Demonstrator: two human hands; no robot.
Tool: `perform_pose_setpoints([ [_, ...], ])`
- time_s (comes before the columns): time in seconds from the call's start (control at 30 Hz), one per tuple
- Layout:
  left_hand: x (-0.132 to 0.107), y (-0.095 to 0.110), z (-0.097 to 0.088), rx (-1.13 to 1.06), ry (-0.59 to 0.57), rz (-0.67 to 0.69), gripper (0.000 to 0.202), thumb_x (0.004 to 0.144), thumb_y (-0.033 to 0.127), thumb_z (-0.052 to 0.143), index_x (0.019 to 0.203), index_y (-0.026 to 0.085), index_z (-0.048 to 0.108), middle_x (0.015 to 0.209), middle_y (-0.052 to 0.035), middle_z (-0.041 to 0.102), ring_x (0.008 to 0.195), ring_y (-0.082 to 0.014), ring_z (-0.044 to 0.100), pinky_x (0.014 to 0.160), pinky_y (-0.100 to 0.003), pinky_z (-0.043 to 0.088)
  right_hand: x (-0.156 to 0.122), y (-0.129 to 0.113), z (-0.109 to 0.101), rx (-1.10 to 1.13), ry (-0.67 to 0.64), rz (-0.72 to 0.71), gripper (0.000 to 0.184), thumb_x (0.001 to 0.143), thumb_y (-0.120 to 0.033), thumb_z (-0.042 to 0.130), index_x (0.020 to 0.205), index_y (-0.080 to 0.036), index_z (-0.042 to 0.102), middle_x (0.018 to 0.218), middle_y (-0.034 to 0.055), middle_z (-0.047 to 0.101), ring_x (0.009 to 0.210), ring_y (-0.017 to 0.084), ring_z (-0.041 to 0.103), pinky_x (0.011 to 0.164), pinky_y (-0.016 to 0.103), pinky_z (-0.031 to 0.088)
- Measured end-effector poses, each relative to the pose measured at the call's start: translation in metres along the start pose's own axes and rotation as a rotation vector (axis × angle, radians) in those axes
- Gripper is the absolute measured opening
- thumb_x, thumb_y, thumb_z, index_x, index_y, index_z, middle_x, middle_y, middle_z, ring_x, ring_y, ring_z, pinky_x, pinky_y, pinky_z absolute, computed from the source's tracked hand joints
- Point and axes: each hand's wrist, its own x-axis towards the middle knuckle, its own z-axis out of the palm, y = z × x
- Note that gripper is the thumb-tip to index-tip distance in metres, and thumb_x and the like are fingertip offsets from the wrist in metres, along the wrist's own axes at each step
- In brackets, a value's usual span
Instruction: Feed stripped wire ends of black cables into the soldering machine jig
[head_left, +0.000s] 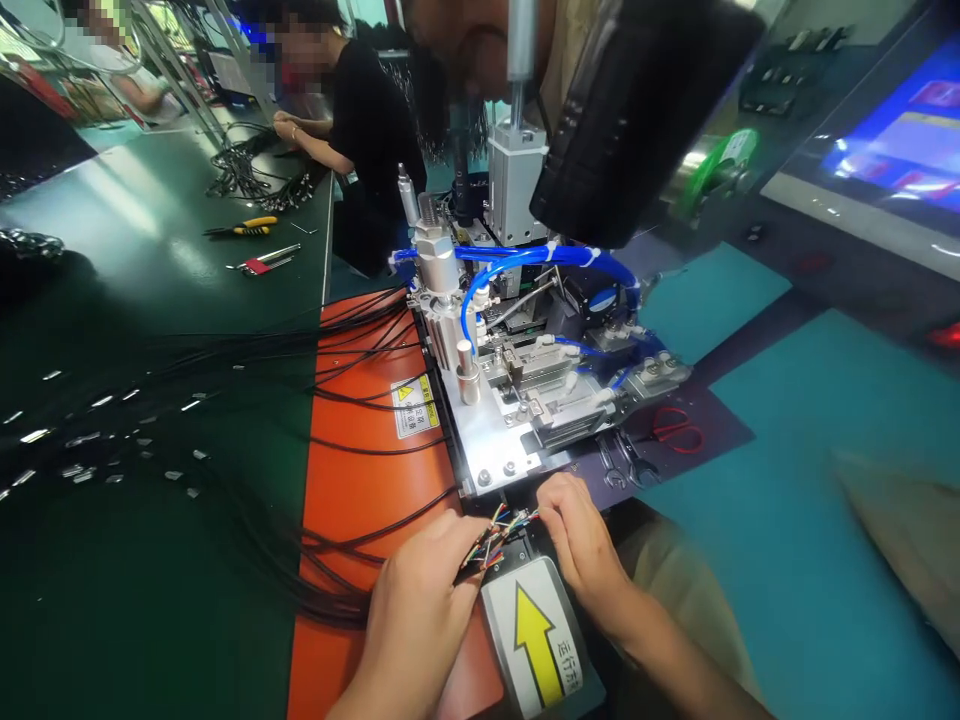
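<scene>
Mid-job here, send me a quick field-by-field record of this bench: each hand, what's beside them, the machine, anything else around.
Left hand: the left hand grips the coloured wires
Right hand: the right hand pinches the same wires
Beside hands: arrow label plate, black cables on orange mat
Machine: metal plate, blue tubing
Nearby: red-handled scissors, co-worker
</scene>
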Motion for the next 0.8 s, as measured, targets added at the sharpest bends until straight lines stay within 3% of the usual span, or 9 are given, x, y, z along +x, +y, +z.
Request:
perform_pose_setpoints([
  [0.23, -0.002, -0.007, -0.003, 0.073, -0.053, 0.035, 0.026, 0.077, 0.008, 0.041, 0.083, 0.023, 0.061, 0.073, -0.0004, 0.056, 0.067, -0.0164, 0.054, 0.057, -0.023, 0.04, -0.004, 0.003, 0.007, 0.019, -0.001, -0.045, 0.015, 0.087, -0.007, 0.031, 0.08, -0.02, 0.037, 0.074, 0.0018, 0.043, 0.069, 0.017, 0.041, 0.063, 0.033, 0.034],
  [0.4, -0.002, -0.013, -0.005, 0.076, -0.047, 0.171, 0.034, 0.079, 0.008, 0.039, 0.1, 0.027, 0.059, 0.081, -0.0009, 0.06, 0.07, -0.0159, 0.057, 0.062, -0.023, 0.044, -0.004, 0.005, 0.007, -0.002, 0.021, -0.081, 0.015, 0.088, -0.009, 0.03, 0.08, -0.02, 0.037, 0.074, 0.0017, 0.042, 0.068, 0.017, 0.039, 0.062, 0.034, 0.032],
  [0.53, -0.001, -0.014, -0.004, 0.102, -0.025, 0.23, 0.033, 0.08, 0.008, 0.039, 0.1, 0.026, 0.059, 0.083, -0.0024, 0.06, 0.069, -0.0158, 0.057, 0.062, -0.023, 0.045, -0.005, 0.004, 0.008, -0.014, 0.033, -0.073, 0.015, 0.088, -0.008, 0.031, 0.081, -0.02, 0.037, 0.074, 0.0018, 0.042, 0.068, 0.017, 0.04, 0.063, 0.034, 0.033],
  [0.7, 0.001, -0.011, -0.005, 0.156, -0.018, 0.248, 0.033, 0.081, 0.008, 0.038, 0.099, 0.026, 0.059, 0.077, -0.0021, 0.057, 0.063, -0.0153, 0.055, 0.055, -0.022, 0.044, -0.004, 0.004, 0.007, -0.015, 0.015, -0.049, 0.015, 0.087, -0.008, 0.032, 0.081, -0.02, 0.038, 0.073, 0.0018, 0.043, 0.069, 0.017, 0.041, 0.064, 0.034, 0.034],
  [0.8, 0.004, -0.01, -0.006, 0.282, 0.004, 0.355, 0.036, 0.081, 0.007, 0.035, 0.102, 0.023, 0.058, 0.07, -0.0021, 0.054, 0.057, -0.0152, 0.054, 0.049, -0.022, 0.042, -0.004, 0.004, 0.007, -0.009, -0.005, -0.03, 0.015, 0.087, -0.007, 0.032, 0.081, -0.019, 0.038, 0.075, 0.0021, 0.044, 0.07, 0.017, 0.043, 0.066, 0.034, 0.035],
])
